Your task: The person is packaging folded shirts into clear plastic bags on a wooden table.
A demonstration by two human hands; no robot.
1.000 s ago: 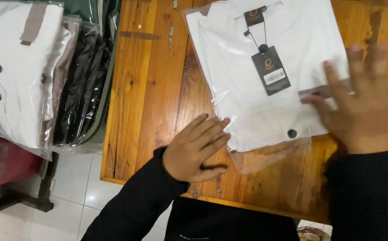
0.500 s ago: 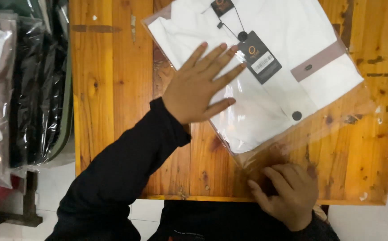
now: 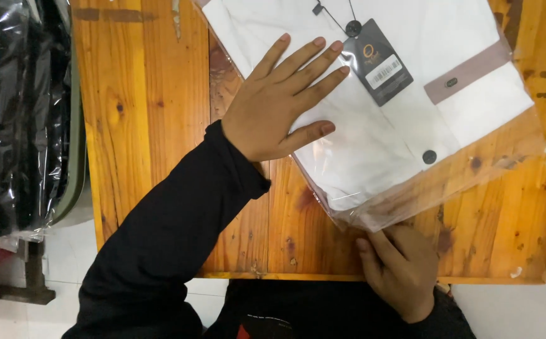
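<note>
1. left hand [image 3: 279, 103]: spread flat, fingers apart and straight, palm down on the left part of the bagged white shirt [image 3: 373, 119]; pressing on it, gripping nothing.
2. right hand [image 3: 398, 270]: at the near edge of the surface [image 3: 141, 125], fingers curled at the open end of the clear plastic bag [image 3: 492, 169]; fingertips touching the loose film just below the shirt's lower fold; cannot tell whether pinching the film or only resting against it.
3. bagged white shirt: folded, lying tilted on the wooden surface, running from the top centre of the view down toward the right hand.
4. dark hang tag [image 3: 376, 63]: lying on the shirt just beside the left fingertips, hung by a thin cord from a round dark button [image 3: 353, 27].
5. second dark button [image 3: 430, 157]: near the shirt's lower edge, right of the left thumb.
6. taupe band [image 3: 474, 72]: crossing the shirt at the right side, above that button.
7. empty stretch of the bag: reaching past the shirt toward the right, flat on the wood.
8. black bagged garments [image 3: 25, 119]: stacked off the left edge of the surface, well apart from both hands.
9. both arms: in black sleeves.
</note>
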